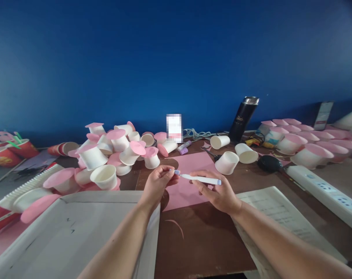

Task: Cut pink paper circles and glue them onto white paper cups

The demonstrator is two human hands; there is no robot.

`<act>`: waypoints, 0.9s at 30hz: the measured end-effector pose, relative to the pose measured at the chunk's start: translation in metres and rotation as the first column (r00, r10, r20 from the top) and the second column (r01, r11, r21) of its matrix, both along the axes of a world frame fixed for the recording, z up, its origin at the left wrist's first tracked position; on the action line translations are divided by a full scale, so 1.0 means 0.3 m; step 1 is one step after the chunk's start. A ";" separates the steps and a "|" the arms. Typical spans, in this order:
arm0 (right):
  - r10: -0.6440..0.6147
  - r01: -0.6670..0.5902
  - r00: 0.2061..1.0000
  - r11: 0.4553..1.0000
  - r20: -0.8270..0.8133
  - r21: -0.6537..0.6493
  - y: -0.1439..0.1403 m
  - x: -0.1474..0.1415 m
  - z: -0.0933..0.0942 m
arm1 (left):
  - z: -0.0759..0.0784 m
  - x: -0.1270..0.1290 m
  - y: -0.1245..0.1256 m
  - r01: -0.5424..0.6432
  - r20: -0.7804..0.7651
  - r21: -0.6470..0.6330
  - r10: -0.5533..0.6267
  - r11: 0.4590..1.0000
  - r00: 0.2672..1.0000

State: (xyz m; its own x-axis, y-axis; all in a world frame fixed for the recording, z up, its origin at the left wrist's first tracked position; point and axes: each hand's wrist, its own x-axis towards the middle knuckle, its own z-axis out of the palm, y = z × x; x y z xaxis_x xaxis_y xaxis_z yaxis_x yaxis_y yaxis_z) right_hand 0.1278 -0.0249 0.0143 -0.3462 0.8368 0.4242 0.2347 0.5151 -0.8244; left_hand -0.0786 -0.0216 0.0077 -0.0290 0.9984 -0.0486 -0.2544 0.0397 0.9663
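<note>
In my right hand (215, 190) is a white marker pen (205, 179) with a pale blue end, its tip pointing left. My left hand (161, 180) pinches the pale blue marker cap (177, 172) close to that tip; whether cap and pen touch I cannot tell. Beneath both hands lies a sheet of pink paper (190, 164) with round pieces cut out along its left edge. A thin curved pink paper strip (177, 226) rests on the brown table (199, 244) nearer to me.
Paper cups with pink discs crowd the left (93, 157) and the far right (312, 151). Loose white cups (227, 162) stand and lie beyond my right hand. A black flask (242, 120), a power strip (329, 190) and large white sheets (85, 232) surround the work area.
</note>
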 end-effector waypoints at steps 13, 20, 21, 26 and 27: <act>-0.044 0.034 0.995 0.993 -0.090 -0.110 0.005 0.001 -0.016 | 0.009 0.002 -0.007 0.066 0.015 -0.033 -0.066 0.997 0.998; -0.061 0.050 0.990 0.995 -0.131 -0.085 0.016 0.005 -0.001 | 0.006 -0.001 -0.004 0.248 -0.075 -0.001 -0.248 0.969 0.966; -0.060 0.050 0.990 0.995 -0.129 -0.083 0.018 0.006 0.002 | 0.006 -0.002 -0.003 0.272 -0.096 -0.013 -0.272 0.962 0.957; -0.102 0.092 0.992 0.986 -0.068 -0.139 0.016 0.012 0.019 | -0.010 0.003 -0.003 0.358 -0.140 -0.025 -0.358 0.933 0.923; -0.114 0.105 0.992 0.983 -0.049 -0.151 0.015 0.013 0.022 | -0.015 0.005 -0.004 0.369 -0.154 -0.016 -0.367 0.929 0.917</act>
State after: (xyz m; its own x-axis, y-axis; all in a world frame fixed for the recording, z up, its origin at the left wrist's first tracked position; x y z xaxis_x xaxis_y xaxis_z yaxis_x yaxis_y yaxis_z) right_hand 0.1317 -0.0203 0.0208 -0.2277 0.9233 0.3094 0.2331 0.3602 -0.9033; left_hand -0.0769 -0.0226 0.0032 0.3343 0.9406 -0.0592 -0.0745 0.0890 0.9932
